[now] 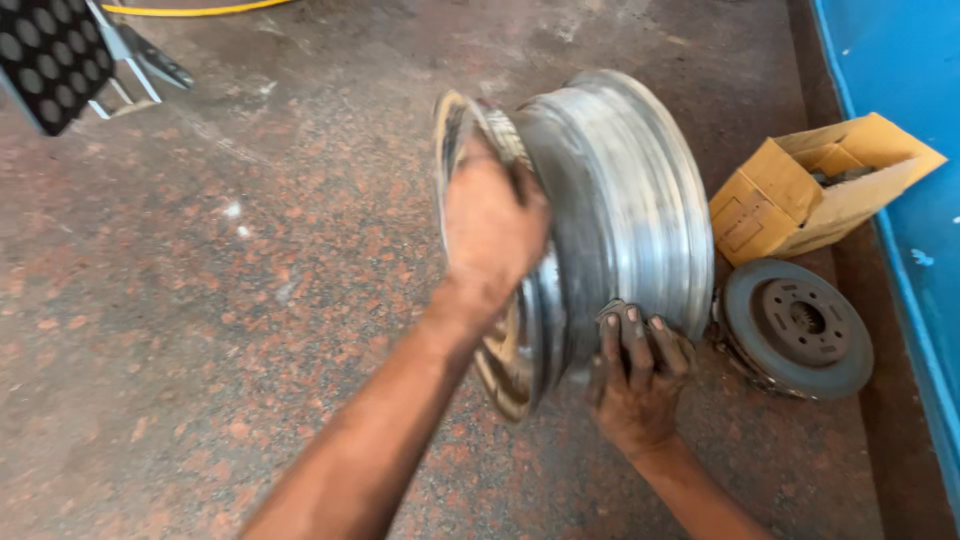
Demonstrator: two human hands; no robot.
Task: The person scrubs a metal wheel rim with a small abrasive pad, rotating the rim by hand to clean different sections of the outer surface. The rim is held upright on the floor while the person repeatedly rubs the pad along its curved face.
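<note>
A bare silver wheel rim (620, 190) stands on its edge on the speckled stone floor (200, 300), its barrel scuffed and dull. My left hand (490, 230) grips the near flange of the rim at its upper side, fingers curled over the lip. My right hand (640, 385) is low on the barrel and presses a small grey abrasive sheet (620, 315) flat against the metal with its fingers. The rim's face is hidden, turned away to the left.
A grey brake disc (800, 325) lies on the floor just right of the rim. Behind it an open cardboard box (800, 190) leans by a blue wall (900, 60). A black perforated panel on a frame (45, 50) and a yellow hose (190, 8) are at the top left.
</note>
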